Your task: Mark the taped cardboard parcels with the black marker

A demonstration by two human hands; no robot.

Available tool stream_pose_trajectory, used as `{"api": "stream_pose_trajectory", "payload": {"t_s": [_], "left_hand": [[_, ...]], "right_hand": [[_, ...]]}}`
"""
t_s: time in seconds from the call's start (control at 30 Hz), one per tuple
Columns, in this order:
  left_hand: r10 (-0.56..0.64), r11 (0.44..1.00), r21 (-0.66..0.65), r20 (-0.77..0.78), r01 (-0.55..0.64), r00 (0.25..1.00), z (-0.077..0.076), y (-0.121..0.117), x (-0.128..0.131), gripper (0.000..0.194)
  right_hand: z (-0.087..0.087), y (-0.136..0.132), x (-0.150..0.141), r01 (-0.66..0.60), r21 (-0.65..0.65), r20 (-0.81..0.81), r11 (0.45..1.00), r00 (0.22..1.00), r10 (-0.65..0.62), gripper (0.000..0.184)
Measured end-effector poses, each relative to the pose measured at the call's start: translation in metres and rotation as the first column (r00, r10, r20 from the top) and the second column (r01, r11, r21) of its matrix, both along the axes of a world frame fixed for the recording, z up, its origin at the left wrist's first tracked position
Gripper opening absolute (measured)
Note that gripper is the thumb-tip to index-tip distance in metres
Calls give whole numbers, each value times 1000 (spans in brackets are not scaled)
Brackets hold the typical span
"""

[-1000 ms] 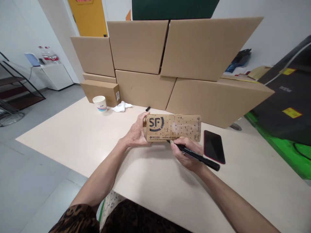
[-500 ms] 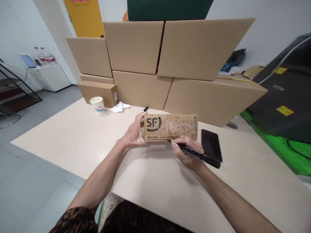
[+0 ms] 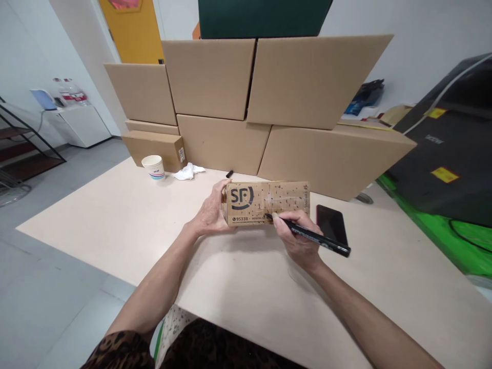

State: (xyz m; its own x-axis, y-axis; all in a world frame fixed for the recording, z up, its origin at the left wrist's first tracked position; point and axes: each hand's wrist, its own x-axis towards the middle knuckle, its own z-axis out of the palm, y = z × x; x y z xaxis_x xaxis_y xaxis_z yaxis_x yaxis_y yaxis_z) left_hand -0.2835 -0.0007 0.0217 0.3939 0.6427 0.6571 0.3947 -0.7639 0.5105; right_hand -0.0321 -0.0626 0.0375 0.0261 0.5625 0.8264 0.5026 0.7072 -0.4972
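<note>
A small cardboard box (image 3: 265,197) printed with "SF" stands over the table, its face turned toward me and covered with many short dark marks. Wrapped round its left end is my left hand (image 3: 210,211). A black marker (image 3: 319,237) is pinched in my right hand (image 3: 299,236), its tip at the lower middle of the box face, where I cannot tell contact for certain. The right hand hides part of the printed web address. Just right of it lies a dark phone (image 3: 332,224). A small black cap (image 3: 229,174) rests on the table behind the box.
Large cardboard boxes (image 3: 223,143) are stacked along the back of the table (image 3: 96,220). A paper cup (image 3: 154,167) and crumpled white tissue (image 3: 189,171) stand at back left. Black equipment (image 3: 449,138) and a green sheet (image 3: 434,238) are at the right.
My right hand and the marker tip have moved slightly up on the box face. The marker lies a little flatter. My left hand keeps its hold on the box.
</note>
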Motion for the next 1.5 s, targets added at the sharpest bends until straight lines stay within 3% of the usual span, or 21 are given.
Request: {"api": "stream_pose_trajectory", "payload": {"t_s": [0.57,0.8,0.9,1.2,1.4,1.5], "left_hand": [[-9,1000,15,16,8,1000,0,0,1,121],[16,999,-28,0,-16,1000,1,-2,1,123],[12,999,-38,0,-12,1000,1,-2,1,122],[15,998,-65,15,-14,1000,2,-2,0,121],[18,998,-54,16,-17,1000,0,0,-1,123],[19,999,-47,18,-18,1000,1,0,-1,123]], "right_hand": [[1,0,1,-115,-56,27,992,993,117,4],[3,6,4,-131,-142,-273,981,958,88,4],[2,6,8,-137,-171,-329,976,941,75,7],[7,-1,11,-20,-124,-235,992,972,-10,9],[7,-2,12,-15,-127,-37,992,999,11,11],[7,-2,13,1,-138,-70,990,997,-11,14]]}}
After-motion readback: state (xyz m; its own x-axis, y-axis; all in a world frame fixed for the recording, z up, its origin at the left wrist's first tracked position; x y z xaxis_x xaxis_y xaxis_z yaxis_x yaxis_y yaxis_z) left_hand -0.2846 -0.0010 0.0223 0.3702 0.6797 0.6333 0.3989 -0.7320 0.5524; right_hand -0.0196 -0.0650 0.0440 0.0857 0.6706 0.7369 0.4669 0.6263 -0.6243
